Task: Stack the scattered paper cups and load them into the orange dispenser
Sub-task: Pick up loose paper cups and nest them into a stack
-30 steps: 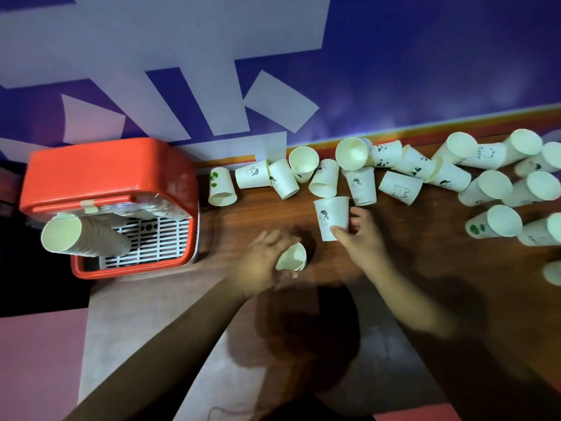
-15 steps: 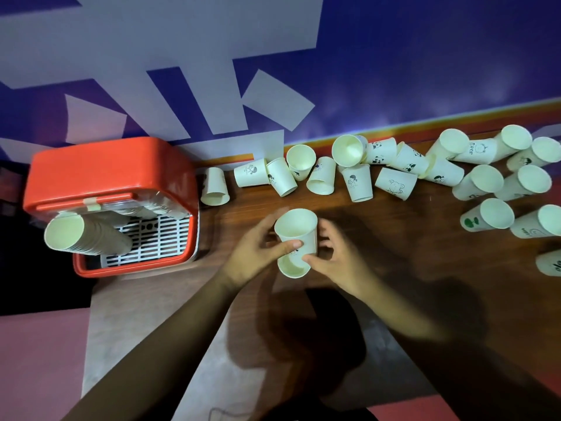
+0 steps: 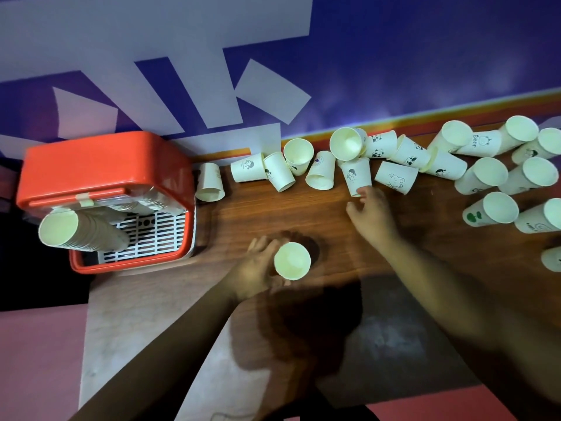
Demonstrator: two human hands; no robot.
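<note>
Roughly twenty white paper cups (image 3: pixel 394 177) with small printed figures lie scattered along the far side of the brown wooden tabletop (image 3: pixel 273 214). Some lie on their sides, others stand mouth-up, and many touch their neighbours. At the left end of the tabletop stands the orange plastic dispenser (image 3: pixel 100 165), box-shaped with a white slotted grille (image 3: pixel 151 235) at its base. A long nested column of cups (image 3: pixel 69 230) projects from its front towards the camera, so part of the loading appears to be done.

The left hand (image 3: pixel 258 268) grips a held cup (image 3: pixel 292 260) near the middle of the tabletop, fingers curled round its wall, mouth facing up. How many cups are nested beneath that rim cannot be told from this angle. The right hand (image 3: pixel 372 214) reaches towards the scattered row with fingers spread and holding nothing. Its fingertips (image 3: pixel 361 192) touch the near end of one cup with a girl print (image 3: pixel 356 176).

Judged from this layout, the task is at an early-to-middle stage, with one cup about to be collected for the hand-held stack. Nearly all the loose cups are yet to be gathered, above all the cluster at the far right, well apart from the dispenser. The hand-held stack has yet to be loaded.
</note>
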